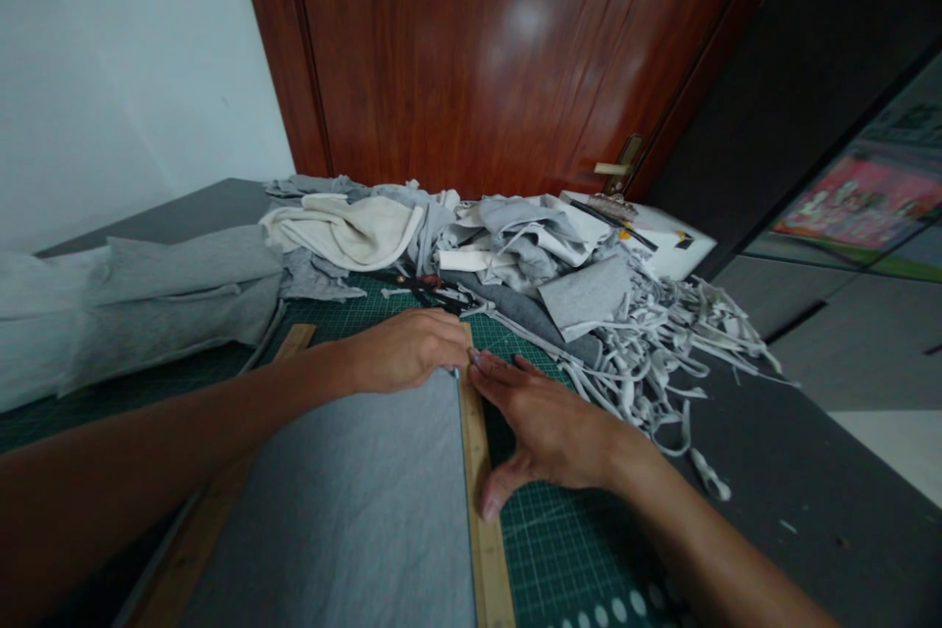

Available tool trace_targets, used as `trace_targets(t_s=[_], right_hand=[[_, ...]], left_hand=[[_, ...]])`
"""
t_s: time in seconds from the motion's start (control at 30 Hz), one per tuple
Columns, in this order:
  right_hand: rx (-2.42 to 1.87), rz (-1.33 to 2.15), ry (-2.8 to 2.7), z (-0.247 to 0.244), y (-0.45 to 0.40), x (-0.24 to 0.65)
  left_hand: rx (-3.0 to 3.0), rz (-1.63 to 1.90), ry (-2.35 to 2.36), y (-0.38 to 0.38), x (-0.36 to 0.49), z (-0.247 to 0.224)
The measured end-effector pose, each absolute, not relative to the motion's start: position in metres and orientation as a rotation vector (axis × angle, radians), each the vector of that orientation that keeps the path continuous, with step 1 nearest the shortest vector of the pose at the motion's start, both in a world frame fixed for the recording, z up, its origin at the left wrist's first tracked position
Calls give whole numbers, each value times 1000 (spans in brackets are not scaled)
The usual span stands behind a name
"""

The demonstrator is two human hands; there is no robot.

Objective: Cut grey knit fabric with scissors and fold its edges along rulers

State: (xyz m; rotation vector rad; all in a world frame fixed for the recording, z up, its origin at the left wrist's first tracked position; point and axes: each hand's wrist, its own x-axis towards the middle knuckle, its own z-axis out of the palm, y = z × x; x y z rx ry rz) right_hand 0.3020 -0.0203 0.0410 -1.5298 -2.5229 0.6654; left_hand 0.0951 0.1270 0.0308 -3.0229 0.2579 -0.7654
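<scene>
A piece of grey fabric point(360, 510) lies flat on a green cutting mat point(566, 535). Along its right edge runs a wooden ruler point(482, 510). My right hand point(551, 412) presses on this ruler, fingers stretched out and thumb apart. At the fabric's far right corner, beside the ruler, my left hand point(412, 350) is closed with its fingers bent down. A small pale tip shows under those fingers; what they hold is mostly hidden. Another wooden strip point(213, 520) lies along the fabric's left side, partly under my left forearm.
Behind the hands are heaped grey and cream cloth pieces point(345, 228), with dark scissors point(434, 292) in front. Thin fabric strips point(640, 368) tangle at the right near a white box point(673, 240). Folded grey cloth point(177, 289) lies left. A wooden door point(456, 59) stands behind the table.
</scene>
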Motion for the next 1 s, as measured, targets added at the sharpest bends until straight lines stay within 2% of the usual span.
trace_targets(t_s=[0.33,1.0], right_hand=[[-1530,651,-2532,38,-20,303],[-1511,685,-2509,38,-20,302]], left_hand=[[-2959,-760,211,133,95,29],[-2718,-548,255,57,87,32]])
